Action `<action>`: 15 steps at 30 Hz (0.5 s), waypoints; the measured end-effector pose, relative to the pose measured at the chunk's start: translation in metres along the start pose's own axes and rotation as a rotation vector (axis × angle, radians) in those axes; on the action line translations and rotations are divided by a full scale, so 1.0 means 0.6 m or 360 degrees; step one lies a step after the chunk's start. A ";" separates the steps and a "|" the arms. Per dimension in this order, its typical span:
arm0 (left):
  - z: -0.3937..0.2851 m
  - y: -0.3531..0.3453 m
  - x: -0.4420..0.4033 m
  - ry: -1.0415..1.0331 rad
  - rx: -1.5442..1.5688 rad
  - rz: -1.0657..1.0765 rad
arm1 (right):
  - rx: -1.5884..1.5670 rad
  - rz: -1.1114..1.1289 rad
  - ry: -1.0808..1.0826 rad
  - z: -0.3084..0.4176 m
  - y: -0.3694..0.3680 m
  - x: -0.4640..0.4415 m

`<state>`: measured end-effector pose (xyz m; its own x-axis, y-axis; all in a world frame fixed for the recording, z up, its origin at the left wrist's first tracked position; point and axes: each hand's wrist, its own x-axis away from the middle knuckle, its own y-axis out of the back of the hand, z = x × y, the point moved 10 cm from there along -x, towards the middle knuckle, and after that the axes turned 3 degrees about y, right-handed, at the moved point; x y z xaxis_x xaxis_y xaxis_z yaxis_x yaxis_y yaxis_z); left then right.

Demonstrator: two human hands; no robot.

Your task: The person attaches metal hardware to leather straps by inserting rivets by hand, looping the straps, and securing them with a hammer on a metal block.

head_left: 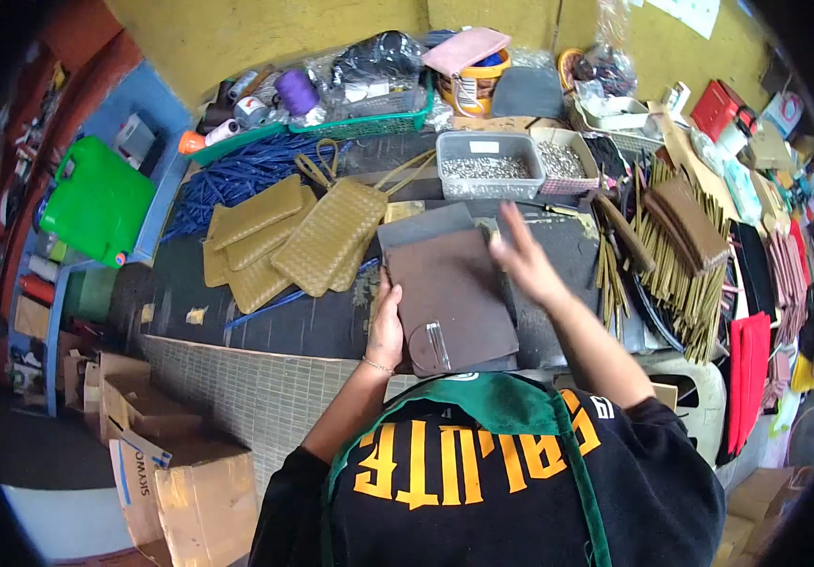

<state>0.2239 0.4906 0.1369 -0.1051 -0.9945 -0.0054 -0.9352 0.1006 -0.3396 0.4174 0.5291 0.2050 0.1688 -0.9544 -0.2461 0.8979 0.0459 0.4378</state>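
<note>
A brown leather piece with a metal clip near its lower edge lies over a dark grey sheet on the dark worktable. My left hand holds the left side of the brown piece, thumb on top and fingers partly hidden. Raised beside its upper right edge, my right hand has its fingers stretched out and nothing in it. Olive woven pouches lie to the left of the brown piece.
Behind stand a clear tub of metal parts and a green basket. Olive strips and a brown woven piece lie at right, blue strips at left. Cardboard boxes stand on the floor.
</note>
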 end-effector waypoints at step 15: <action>0.034 -0.010 -0.013 0.0140 0.0291 0.0119 | -0.0227 0.0099 -0.0214 -0.075 -0.057 -0.118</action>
<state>0.2370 0.4972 0.1197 -0.2087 -0.9771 0.0427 -0.8475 0.1589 -0.5064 0.3931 0.6086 0.1689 0.1787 -0.9787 -0.1006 0.9376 0.1384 0.3191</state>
